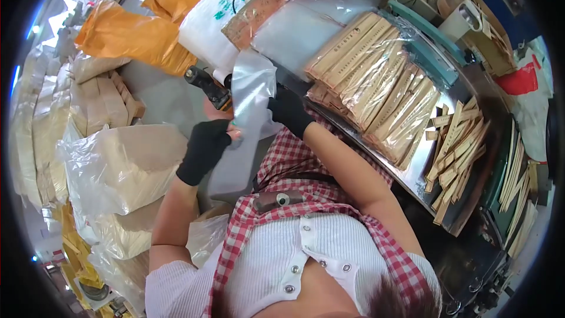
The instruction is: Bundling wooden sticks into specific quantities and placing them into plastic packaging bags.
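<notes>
A long, clear plastic bag (pixel 244 123) hangs lengthwise in front of me, its surface shiny and slightly creased. My left hand (pixel 206 148), in a black glove with bare fingertips, pinches the bag's left edge. On the opposite edge, my right hand (pixel 289 111), also black-gloved, has its fingers curled against the plastic higher up; part of them is hidden. Just beyond my left hand is a black hand tool with an orange part (pixel 210 88), whose exact kind I cannot make out.
Plastic-wrapped bundles of flat wooden strips (pixel 376 76) lie on the bench to the right, with loose wooden strips (pixel 456 147) beside them. Clear bags (pixel 300 26) are stacked behind. Orange packaging (pixel 132 35) lies far left; plastic-covered boxes (pixel 126 168) are piled at left.
</notes>
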`<state>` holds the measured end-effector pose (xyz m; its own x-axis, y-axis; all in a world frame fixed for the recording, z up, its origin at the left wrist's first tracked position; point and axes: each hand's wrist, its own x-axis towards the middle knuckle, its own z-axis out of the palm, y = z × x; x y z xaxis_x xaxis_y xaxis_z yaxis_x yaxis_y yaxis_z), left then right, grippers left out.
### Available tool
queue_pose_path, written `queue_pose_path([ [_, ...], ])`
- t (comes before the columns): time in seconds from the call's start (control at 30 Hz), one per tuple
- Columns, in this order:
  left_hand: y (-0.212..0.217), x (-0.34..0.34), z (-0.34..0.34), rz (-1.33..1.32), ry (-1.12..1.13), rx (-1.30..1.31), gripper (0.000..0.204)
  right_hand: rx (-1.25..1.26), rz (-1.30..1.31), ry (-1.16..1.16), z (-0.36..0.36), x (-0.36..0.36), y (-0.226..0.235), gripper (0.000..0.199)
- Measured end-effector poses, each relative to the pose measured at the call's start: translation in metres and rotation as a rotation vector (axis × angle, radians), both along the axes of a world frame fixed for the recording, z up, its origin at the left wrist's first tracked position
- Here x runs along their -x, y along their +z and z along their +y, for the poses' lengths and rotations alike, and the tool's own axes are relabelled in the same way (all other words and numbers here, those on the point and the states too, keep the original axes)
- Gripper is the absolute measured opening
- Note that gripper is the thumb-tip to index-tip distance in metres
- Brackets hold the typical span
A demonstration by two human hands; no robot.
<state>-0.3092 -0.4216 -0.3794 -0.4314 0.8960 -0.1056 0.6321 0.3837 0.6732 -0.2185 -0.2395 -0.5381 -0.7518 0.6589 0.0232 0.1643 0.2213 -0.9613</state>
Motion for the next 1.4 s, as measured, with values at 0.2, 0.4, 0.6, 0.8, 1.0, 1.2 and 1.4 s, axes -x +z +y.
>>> queue_pose_path([
  [0.2,-0.015,0.029,-0.012,-0.511,0.277,-0.122,0.016,-0.132,0.189,0.024,-0.027,-0.028,0.065,0.028],
  [0.4,-0.042,-0.007,0.048,-1.184,0.243,-0.173,0.016,0.015,0.253,0.140,-0.047,-0.049,0.089,0.038],
  [0.6,-0.074,0.044,0.030,-0.292,0.107,-0.618,0.013,0.283,0.162,-0.374,-0.014,-0.140,0.052,0.030],
  [0.8,-0.050,0.014,0.021,0.384,0.089,-0.268,0.008,-0.409,-0.425,-0.289,-0.009,-0.206,0.091,0.033],
  [1.0,-0.017,0.006,0.049,0.424,-0.211,-0.424,0.027,-0.302,-0.500,-0.596,0.123,-0.144,0.122,0.075],
  [1.2,-0.027,0.008,0.017,-0.143,0.041,-0.338,0.036,-0.265,-0.666,-0.827,0.159,-0.088,0.084,0.090],
  [1.4,-0.033,-0.024,0.018,0.061,0.197,-0.437,0.052,-0.004,-0.433,-0.752,0.179,-0.093,0.078,0.081],
])
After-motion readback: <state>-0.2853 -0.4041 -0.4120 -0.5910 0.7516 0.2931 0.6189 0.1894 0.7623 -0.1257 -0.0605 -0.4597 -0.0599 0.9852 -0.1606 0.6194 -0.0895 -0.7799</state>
